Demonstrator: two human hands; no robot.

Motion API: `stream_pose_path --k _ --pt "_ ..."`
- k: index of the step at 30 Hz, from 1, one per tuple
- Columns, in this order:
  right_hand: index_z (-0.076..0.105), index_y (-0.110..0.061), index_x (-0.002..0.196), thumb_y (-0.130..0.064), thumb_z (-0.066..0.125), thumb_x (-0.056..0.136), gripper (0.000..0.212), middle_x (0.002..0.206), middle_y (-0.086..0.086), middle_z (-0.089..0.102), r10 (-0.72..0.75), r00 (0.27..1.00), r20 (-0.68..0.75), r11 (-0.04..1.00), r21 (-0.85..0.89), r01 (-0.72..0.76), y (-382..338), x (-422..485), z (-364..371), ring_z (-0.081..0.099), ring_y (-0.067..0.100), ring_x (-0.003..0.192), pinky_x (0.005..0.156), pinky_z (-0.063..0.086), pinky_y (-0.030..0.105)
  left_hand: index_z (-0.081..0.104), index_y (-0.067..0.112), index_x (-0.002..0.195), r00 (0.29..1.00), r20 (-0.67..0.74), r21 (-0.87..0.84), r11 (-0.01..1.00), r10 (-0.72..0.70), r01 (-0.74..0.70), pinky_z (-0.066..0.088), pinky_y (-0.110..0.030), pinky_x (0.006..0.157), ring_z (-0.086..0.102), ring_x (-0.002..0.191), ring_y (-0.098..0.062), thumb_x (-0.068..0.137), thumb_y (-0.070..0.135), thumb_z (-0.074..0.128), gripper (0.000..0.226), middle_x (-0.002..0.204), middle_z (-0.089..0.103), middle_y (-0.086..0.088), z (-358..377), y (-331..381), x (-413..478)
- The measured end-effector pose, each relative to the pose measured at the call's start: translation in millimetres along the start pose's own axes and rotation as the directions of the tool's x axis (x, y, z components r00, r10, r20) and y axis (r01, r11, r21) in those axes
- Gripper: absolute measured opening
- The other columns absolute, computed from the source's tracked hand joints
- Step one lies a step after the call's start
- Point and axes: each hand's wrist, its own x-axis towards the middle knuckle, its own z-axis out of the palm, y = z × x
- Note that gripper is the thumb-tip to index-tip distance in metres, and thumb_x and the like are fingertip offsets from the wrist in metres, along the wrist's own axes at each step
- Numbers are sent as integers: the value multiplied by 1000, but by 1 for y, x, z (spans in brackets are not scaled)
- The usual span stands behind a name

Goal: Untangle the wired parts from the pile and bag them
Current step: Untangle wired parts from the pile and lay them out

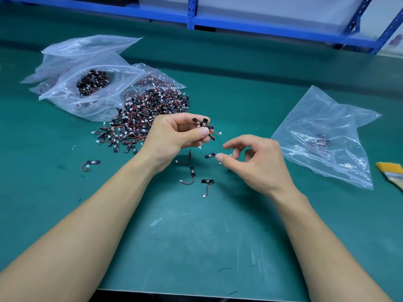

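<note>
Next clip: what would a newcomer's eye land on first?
Two bare hands at centre: the left hand pinches a small clump of wired parts, and the right hand hovers beside it, fingers curled. Behind the left hand sprawls a dark pile of tangled parts, beside clear bags at far left. Another bag, nearly empty, lies at right.
</note>
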Motion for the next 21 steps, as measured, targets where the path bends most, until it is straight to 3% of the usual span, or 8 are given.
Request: stream_pose_path --k 4,7,9,11,12,15,18,21 --pt "73 -23 98 -28 82 82 19 77 -12 65 76 995 -69 967 250 -57 -2 1 1 31 7 41 47 28 13 79 22 82 999 40 48 999 -24 22 55 -21 60 71 65 -15 67 19 81 16 75 75 -8 2 0 -2" --pt "74 -22 100 -28 79 85 16 80 -18 67 98 994 -50 945 319 -77 -3 2 2 33 6 43 46 29 13 77 19 85 998 62 86 996 -32 26 55 -21 60 71 65 -16 67 19 81 19 73 75 -9 3 -1 -3" --pt "74 -27 96 -30 78 86 11 84 -19 70 108 994 -26 943 318 -95 -3 3 4 43 17 49 47 39 28 76 18 87 996 80 108 994 -37 28 55 -22 60 71 64 -16 67 19 81 20 71 75 -9 4 -1 -4" --pt "74 -32 91 -29 77 88 5 88 -17 73 115 993 -19 942 319 -102 -5 3 7 55 34 59 58 49 42 76 18 87 994 97 118 993 -41 30 55 -22 58 71 63 -16 67 17 81 20 70 74 -9 6 -1 -5" --pt "74 -31 89 -27 76 88 5 88 -16 74 112 993 -21 941 323 -99 -5 3 8 55 34 59 58 49 40 76 18 87 994 102 116 993 -46 33 54 -21 58 71 63 -17 67 16 81 20 69 73 -9 6 -1 -5" --pt "76 -24 92 -24 76 88 3 84 -14 74 83 996 -38 946 316 -67 -4 3 11 45 11 52 54 41 23 76 18 82 992 111 96 994 -61 51 54 -21 56 71 61 -18 67 12 81 16 68 73 -11 8 -1 -6" --pt "77 -21 95 -24 73 90 7 89 -10 75 75 997 -30 938 341 -60 -5 3 11 61 13 63 57 49 24 75 16 81 991 113 96 994 -72 61 53 -21 56 71 61 -18 67 12 81 16 67 72 -11 10 -1 -6" --pt "77 -22 95 -20 72 91 7 89 -3 74 87 996 -25 915 398 -70 -7 2 13 70 15 67 45 49 28 74 14 82 990 109 101 992 -89 78 54 -21 55 71 61 -18 66 13 81 18 66 72 -12 11 -1 -7"
